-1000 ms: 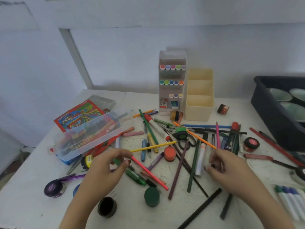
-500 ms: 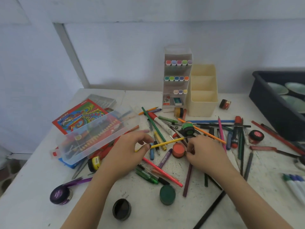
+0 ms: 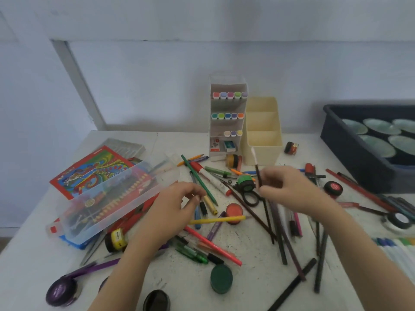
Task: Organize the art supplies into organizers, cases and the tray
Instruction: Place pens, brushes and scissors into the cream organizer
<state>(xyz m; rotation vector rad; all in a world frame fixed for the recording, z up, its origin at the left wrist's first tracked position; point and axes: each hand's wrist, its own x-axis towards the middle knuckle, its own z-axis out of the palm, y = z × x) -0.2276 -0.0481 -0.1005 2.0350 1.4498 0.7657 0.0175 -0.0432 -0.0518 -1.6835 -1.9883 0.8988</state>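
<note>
Finding: my right hand now pinches a paintbrush lifted off the table, cream organizer just beyond; left hand curled, contents unclear.

You're at what looks like a home craft corner: a white, speckled tabletop pushed against a bare pale-blue wall, a white tiered marker rack at twelve o'clock, and a dark blue plastic tub of pale green plates at two o'clock.
</note>
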